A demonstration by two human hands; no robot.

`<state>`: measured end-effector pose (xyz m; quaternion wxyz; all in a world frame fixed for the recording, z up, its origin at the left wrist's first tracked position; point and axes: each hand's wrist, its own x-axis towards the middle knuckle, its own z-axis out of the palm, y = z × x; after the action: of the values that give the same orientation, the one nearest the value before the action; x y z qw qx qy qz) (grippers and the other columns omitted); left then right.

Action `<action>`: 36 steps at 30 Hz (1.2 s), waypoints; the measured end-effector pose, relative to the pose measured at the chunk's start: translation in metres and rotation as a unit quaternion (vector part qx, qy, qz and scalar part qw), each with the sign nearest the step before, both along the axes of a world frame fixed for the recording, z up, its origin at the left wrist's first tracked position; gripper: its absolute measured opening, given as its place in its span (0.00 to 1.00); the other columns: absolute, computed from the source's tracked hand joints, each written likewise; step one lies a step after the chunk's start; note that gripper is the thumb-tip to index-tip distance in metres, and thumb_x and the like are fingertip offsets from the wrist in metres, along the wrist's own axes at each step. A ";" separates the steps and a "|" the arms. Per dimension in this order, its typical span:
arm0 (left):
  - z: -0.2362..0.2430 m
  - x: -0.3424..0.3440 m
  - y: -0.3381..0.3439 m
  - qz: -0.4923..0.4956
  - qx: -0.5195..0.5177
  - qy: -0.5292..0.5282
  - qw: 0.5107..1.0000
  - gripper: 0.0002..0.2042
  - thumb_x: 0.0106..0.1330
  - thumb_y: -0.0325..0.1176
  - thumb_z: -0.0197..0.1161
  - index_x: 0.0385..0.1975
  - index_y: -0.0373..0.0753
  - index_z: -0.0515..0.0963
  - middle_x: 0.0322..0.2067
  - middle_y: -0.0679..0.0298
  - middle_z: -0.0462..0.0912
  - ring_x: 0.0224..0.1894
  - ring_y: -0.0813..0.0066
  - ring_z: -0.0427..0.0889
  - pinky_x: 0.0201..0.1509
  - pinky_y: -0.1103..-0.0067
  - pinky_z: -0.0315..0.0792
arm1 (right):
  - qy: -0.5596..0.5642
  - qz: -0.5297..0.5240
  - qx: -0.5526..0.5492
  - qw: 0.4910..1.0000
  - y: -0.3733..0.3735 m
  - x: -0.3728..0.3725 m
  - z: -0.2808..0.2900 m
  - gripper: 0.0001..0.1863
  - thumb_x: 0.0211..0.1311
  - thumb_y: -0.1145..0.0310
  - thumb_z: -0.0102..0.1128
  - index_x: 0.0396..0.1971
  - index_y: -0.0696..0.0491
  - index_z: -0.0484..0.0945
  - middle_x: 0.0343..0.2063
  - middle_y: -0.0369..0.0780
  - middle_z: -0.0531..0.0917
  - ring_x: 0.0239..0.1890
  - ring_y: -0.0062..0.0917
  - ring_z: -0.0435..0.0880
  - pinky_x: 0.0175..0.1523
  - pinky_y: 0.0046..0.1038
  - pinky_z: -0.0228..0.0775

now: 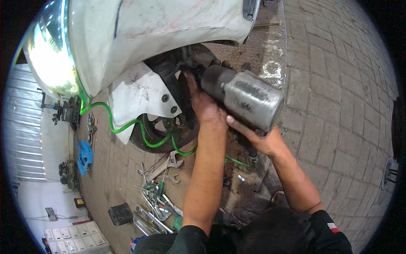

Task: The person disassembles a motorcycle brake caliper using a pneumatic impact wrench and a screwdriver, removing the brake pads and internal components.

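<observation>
A white scooter's front end (160, 38) fills the top, with its black front wheel (169, 131) under a white fender (139, 97). A grey pneumatic impact wrench (247, 97) points at the wheel hub area. My right hand (253, 135) grips the wrench from below at its rear. My left hand (203, 103) reaches to the wrench's black nose by the fork, fingers against the socket end; the exact contact is hidden. A green air hose (144, 133) curls past the wheel on the ground.
Several wrenches and screwdrivers (158, 194) lie scattered on the brick paving. A blue tool holder (84, 156) and a black box (121, 213) sit to the left. A steel checker plate (262, 55) lies behind the wheel. A white shelf unit (76, 239) stands bottom left.
</observation>
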<state>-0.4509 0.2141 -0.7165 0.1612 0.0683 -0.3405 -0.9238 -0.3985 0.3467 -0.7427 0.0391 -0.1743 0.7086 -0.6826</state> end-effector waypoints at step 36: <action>-0.247 0.140 0.035 -0.015 -0.150 -0.407 0.901 0.11 0.63 0.34 0.65 0.42 0.38 0.77 0.35 0.64 0.84 0.35 0.70 0.83 0.37 0.74 0.76 | -0.662 -0.067 -0.329 0.670 0.100 0.168 -0.190 0.11 0.56 0.63 0.58 0.34 0.55 0.76 0.26 0.37 0.81 0.28 0.26 0.80 0.37 0.29 0.73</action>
<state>-0.3111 0.2492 -0.9637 0.0028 0.4083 -0.5117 -0.7559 -0.2307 0.4468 -0.9322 0.3919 0.3695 0.2361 -0.8088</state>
